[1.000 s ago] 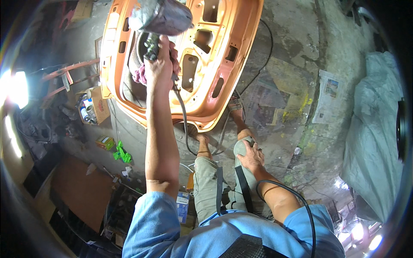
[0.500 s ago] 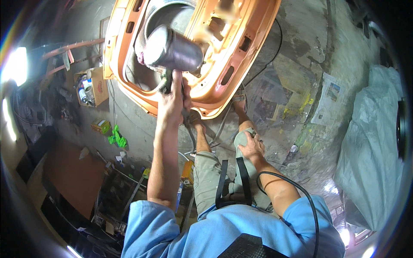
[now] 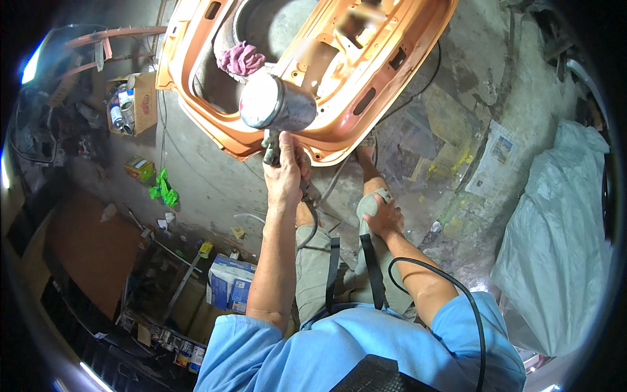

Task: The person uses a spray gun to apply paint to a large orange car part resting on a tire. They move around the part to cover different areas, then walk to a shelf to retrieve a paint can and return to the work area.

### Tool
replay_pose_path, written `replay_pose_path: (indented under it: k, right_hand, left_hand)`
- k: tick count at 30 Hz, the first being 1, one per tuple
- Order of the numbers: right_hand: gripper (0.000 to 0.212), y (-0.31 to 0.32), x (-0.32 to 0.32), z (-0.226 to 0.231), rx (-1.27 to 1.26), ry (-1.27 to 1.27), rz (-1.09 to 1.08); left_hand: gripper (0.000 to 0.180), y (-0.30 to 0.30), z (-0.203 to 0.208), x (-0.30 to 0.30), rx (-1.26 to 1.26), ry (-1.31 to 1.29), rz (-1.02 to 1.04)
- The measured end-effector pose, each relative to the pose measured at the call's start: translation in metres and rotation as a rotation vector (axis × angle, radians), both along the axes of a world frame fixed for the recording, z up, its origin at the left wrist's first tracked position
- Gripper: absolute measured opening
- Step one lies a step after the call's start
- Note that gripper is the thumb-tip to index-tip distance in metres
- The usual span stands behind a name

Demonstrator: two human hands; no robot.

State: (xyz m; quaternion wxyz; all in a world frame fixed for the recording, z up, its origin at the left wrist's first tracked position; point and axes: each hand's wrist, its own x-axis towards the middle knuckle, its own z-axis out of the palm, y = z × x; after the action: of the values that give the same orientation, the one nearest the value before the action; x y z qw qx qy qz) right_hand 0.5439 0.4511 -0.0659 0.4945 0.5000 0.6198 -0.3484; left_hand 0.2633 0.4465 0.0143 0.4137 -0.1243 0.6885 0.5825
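My left hand (image 3: 286,175) is closed around the grip of a spray gun (image 3: 270,147) with a wide round paint cup (image 3: 282,104) on top. The gun is held over the near end of an orange car door panel (image 3: 339,140), which lies on what looks like a tyre (image 3: 225,42). A crumpled pink cloth (image 3: 241,59) sits inside the panel's window opening, just beyond the cup. The gun's nozzle is hidden behind the cup. My right hand (image 3: 385,217) rests on my right knee, fingers spread and holding nothing.
Left of the panel stand a cardboard box (image 3: 145,111) of cans and a bright green crumpled item (image 3: 163,189). A blue-and-white box (image 3: 228,284) is at lower left. Newspaper (image 3: 490,160) and a plastic-draped object (image 3: 555,242) lie right. A dark hose (image 3: 311,219) hangs below the gun.
My left hand has brought the spray gun nearer to me and to the right, uncovering the pink cloth. My right hand stays on the knee. The view has shifted slightly.
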Motion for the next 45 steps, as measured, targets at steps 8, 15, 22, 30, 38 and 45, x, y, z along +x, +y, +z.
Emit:
replay_pose_path:
  k: [8,15,22,30,38,45]
  right_hand:
    - [0.077,-0.009,0.001,0.0,0.021,0.019,-0.026]
    - [0.077,-0.005,0.002,0.001,0.043,0.037,-0.089]
    - [0.078,0.01,0.006,0.0,0.069,0.05,-0.104]
    - [0.08,0.04,0.006,-0.001,0.041,0.061,-0.13]
    - [0.081,0.053,0.007,-0.003,-0.024,0.051,-0.171]
    - [0.081,0.054,0.012,-0.002,-0.048,0.018,-0.188]
  left_hand:
    - [0.042,-0.009,-0.01,0.009,-0.151,-0.037,0.01]
    - [0.039,-0.005,0.002,0.011,-0.192,-0.041,0.025]
    - [0.039,0.102,0.012,-0.005,-0.004,-0.076,-0.061]
    - [0.046,0.23,-0.003,-0.011,0.151,0.033,-0.121]
    - [0.047,0.234,-0.021,0.007,0.011,-0.008,-0.093]
    - [0.048,0.232,-0.015,0.014,0.097,0.005,-0.101]
